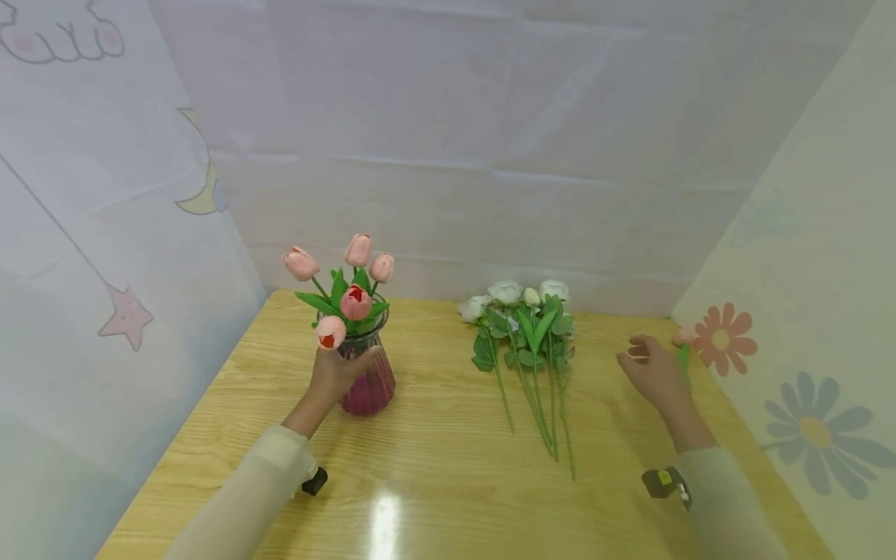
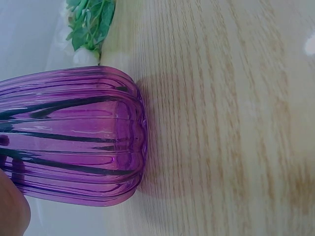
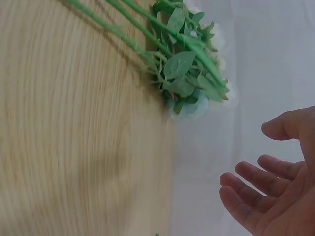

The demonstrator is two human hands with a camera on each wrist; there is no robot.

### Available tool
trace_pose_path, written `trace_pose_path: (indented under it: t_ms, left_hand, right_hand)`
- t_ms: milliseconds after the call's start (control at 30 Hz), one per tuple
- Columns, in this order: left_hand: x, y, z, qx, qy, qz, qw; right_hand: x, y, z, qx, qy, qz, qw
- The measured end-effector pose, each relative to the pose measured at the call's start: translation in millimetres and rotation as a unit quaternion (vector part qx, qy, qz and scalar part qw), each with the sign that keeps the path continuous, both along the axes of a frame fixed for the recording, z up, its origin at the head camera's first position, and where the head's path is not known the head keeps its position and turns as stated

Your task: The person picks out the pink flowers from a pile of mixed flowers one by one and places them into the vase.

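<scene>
My left hand [image 1: 338, 372] grips the ribbed purple glass vase [image 1: 369, 385] at its left side, thumb across the front. Dark stems show through the glass vase [image 2: 74, 132] in the left wrist view, its base close to the tabletop. Several pink tulips [image 1: 356, 302] with green leaves stand in its neck. My right hand [image 1: 656, 375] is held over the right part of the table, holding nothing. In the right wrist view the fingers of the right hand [image 3: 275, 191] are relaxed and slightly bent, thumb apart. Partly hidden behind that hand is a pink tulip [image 1: 683, 337].
White roses [image 1: 505, 292] and a white tulip bud [image 1: 532, 298] lie side by side right of centre, blooms toward the back, stems toward me. The wooden table [image 1: 448, 467] meets a pale cloth backdrop [image 1: 448, 218] at the back and printed cloth walls at both sides.
</scene>
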State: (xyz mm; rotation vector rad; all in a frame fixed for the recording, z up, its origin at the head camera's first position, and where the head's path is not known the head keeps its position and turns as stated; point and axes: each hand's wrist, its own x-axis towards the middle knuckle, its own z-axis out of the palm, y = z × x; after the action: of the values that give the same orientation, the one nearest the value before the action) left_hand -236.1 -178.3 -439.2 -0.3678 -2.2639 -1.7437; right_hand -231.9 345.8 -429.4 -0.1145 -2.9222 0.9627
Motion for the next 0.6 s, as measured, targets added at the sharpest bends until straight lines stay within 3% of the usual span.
trace_pose_path:
  t_ms: [400, 600]
  left_hand:
    - [-1.6, 0, -1.3, 0.012, -0.011, 0.000, 0.9999]
    - [-1.1, 1, -0.1, 0.007, 0.009, 0.002, 0.9999]
  right_hand:
    - [7.8, 25, -5.1, 0.036, -0.027, -0.020, 0.999]
    - [9.8, 36, -8.7, 0.050, -0.025, -0.022, 0.998]
